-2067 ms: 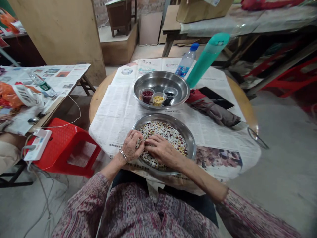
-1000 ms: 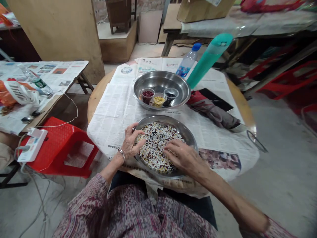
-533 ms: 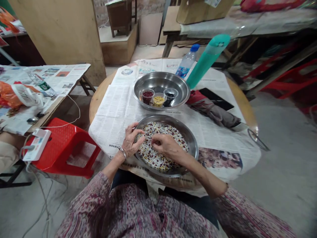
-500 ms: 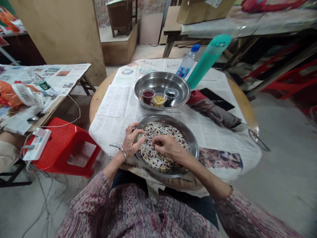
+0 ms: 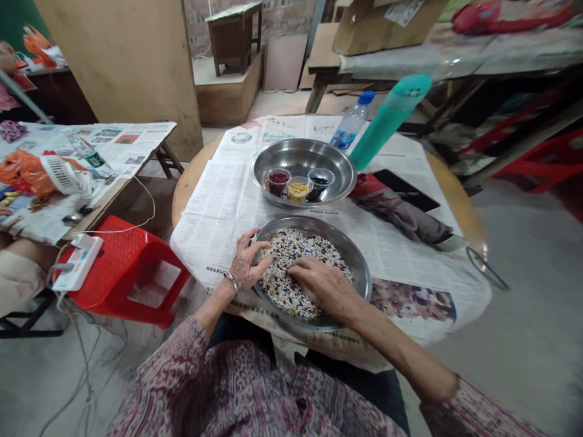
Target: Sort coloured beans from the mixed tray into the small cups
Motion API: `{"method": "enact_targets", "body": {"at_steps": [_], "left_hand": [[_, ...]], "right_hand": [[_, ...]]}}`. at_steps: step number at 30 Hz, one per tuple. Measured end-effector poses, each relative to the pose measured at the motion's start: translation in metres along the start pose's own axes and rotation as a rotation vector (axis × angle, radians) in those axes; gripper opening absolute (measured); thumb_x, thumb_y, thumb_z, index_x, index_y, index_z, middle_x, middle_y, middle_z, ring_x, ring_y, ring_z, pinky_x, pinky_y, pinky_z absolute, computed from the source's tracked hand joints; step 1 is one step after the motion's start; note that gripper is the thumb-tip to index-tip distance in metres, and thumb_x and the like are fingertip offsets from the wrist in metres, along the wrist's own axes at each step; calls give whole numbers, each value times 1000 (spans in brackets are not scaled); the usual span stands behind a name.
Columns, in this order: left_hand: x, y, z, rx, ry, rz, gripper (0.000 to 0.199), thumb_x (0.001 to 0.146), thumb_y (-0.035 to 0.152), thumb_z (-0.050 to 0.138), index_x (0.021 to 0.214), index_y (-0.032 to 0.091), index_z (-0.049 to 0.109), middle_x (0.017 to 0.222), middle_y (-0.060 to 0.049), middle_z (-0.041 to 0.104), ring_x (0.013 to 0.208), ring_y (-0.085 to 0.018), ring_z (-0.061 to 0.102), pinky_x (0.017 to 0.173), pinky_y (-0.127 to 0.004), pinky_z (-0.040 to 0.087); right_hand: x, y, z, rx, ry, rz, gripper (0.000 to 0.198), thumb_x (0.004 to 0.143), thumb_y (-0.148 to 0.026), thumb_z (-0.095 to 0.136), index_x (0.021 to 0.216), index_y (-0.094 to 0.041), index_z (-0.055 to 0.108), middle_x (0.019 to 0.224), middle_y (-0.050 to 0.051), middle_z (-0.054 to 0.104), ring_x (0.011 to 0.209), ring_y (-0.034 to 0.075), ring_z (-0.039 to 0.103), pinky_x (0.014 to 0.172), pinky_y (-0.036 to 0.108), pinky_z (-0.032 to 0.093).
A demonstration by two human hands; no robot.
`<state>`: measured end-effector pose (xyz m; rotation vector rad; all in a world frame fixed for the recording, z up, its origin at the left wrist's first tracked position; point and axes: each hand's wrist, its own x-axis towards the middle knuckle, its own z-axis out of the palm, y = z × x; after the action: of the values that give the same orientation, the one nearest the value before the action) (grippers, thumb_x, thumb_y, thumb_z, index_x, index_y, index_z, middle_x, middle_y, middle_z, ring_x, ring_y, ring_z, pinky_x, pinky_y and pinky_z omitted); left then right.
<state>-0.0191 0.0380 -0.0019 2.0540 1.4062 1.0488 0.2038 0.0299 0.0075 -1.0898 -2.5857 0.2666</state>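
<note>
A steel basin (image 5: 362, 273) stands close in front of me, holding a mix of white grains and dark red, yellow and black beans (image 5: 291, 300). At its left rim rests my left hand (image 5: 246, 267), thumb and fingers apart, with a bracelet at the wrist. My right hand (image 5: 325, 286) reaches in over the mix, fingertips pinched together at the grains; what is between them is hidden. Behind stands a second steel basin (image 5: 300, 149) with three clear cups: dark red beans (image 5: 279, 178), yellow beans (image 5: 298, 192) and black beans (image 5: 319, 182).
Newspaper (image 5: 218, 194) covers the round table. Toward the back right are a water bottle (image 5: 350, 124), a tall teal container (image 5: 392, 121), a folded umbrella (image 5: 401, 212) and a black phone (image 5: 405, 189). A red stool (image 5: 127, 267) bearing a power strip (image 5: 79, 267) stands left.
My right hand's fingertips have dipped lower into the mix and its fingers look more closed. My left hand keeps its place at the rim. The whole view has shifted slightly.
</note>
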Motion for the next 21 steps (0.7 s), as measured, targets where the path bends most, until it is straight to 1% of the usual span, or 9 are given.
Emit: {"method": "enact_targets", "body": {"at_steps": [3, 5, 7, 9, 12, 14, 16, 18, 21], "left_hand": [[0, -4, 1, -17, 1, 26, 26, 81, 19, 70, 107, 21, 65, 144, -10, 40, 136, -27, 38, 113, -45, 34], [0, -5, 2, -29, 7, 25, 26, 80, 18, 70, 106, 21, 65, 144, -10, 40, 135, -27, 38, 113, -45, 34], [0, -5, 2, -38, 12, 15, 25, 80, 17, 70, 105, 21, 66, 144, -9, 40, 135, -26, 39, 113, -45, 34], [1, -5, 2, -49, 11, 8, 26, 80, 16, 70, 104, 21, 66, 144, -9, 41, 135, -26, 39, 114, -44, 34], [1, -4, 2, -62, 16, 7, 25, 80, 15, 69, 104, 21, 66, 143, -9, 42, 135, -26, 39, 114, -44, 33], [0, -5, 2, -66, 26, 12, 23, 80, 15, 68, 102, 21, 66, 142, -9, 43, 135, -26, 40, 114, -44, 33], [0, -6, 2, -71, 40, 15, 22, 80, 15, 68, 101, 20, 66, 142, -10, 43, 134, -26, 41, 114, -44, 33], [0, -7, 2, -78, 47, 15, 22, 80, 15, 68, 101, 19, 66, 141, -11, 44, 134, -26, 41, 114, -44, 34], [0, -7, 2, -76, 41, 15, 22, 80, 15, 67, 101, 19, 66, 141, -11, 44, 134, -26, 41, 114, -44, 34]], "right_hand": [[7, 21, -2, -97, 132, 163, 22, 84, -11, 52, 96, -22, 66, 98, 8, 64, 94, 23, 56, 73, 33, 48], [10, 27, -4, -117, 184, 249, 21, 85, -19, 55, 103, -21, 66, 102, 9, 64, 97, 25, 55, 79, 36, 48], [14, 24, -3, -113, 180, 296, 30, 86, -28, 57, 113, -19, 63, 107, 11, 63, 100, 27, 54, 84, 39, 48], [20, 17, 1, -67, 135, 287, 32, 85, -29, 57, 115, -18, 63, 108, 12, 62, 102, 27, 54, 87, 38, 46], [32, 7, 7, 96, 79, 255, 23, 81, -15, 52, 97, -17, 68, 97, 9, 65, 92, 21, 58, 84, 32, 45], [40, 2, 8, 227, 37, 289, 21, 75, -10, 51, 85, -17, 69, 82, 5, 66, 79, 17, 59, 76, 28, 45], [44, -3, 6, 360, -25, 330, 20, 73, -10, 52, 80, -17, 69, 69, 1, 64, 65, 14, 56, 66, 25, 43], [43, -12, 5, 459, -51, 297, 20, 74, -10, 51, 79, -17, 69, 65, -1, 63, 60, 13, 55, 62, 24, 42], [35, -27, 6, 495, -30, 73, 24, 74, -5, 50, 80, -18, 68, 78, 1, 67, 71, 13, 60, 70, 25, 46]]}}
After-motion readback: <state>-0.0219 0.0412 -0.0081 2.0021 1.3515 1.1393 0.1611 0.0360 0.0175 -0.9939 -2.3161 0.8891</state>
